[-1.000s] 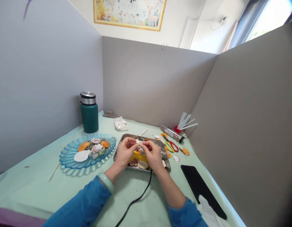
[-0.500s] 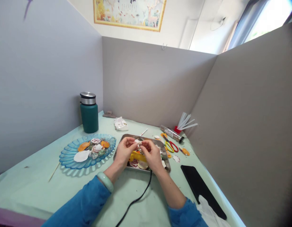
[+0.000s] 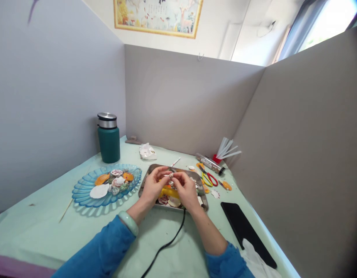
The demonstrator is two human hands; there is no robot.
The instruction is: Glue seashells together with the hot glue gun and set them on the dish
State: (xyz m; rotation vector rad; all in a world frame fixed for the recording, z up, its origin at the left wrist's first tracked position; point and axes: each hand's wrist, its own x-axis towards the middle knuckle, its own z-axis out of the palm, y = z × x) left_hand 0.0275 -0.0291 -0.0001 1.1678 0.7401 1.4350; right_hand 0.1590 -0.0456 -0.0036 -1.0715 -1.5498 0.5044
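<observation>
Over a metal tray [image 3: 206, 200] of shells, my left hand [image 3: 152, 187] and my right hand [image 3: 186, 191] meet with fingertips pinched together. Between them is a small whitish shell [image 3: 171, 175], partly covered by the fingers. Below the hands a yellow tool [image 3: 169, 192], which looks like a glue gun, lies across the tray; a black cord [image 3: 172, 241] runs from the tray toward me. Mixed shells [image 3: 174, 202] in white, orange and purplish tones fill the tray. The fingers hide much of its middle.
A blue scalloped plate [image 3: 82, 193] of shells and a green bottle [image 3: 109, 144] stand at left. Right of the tray are scissors [image 3: 210, 179], loose shells [image 3: 215, 194], a black phone [image 3: 244, 231] and glue sticks [image 3: 226, 148] in a red holder. Grey partitions [image 3: 192, 100] enclose the table.
The small shell has been turned between my fingertips, showing a narrower side. My left fingers have shifted slightly to the right; the tray and other items stay put.
</observation>
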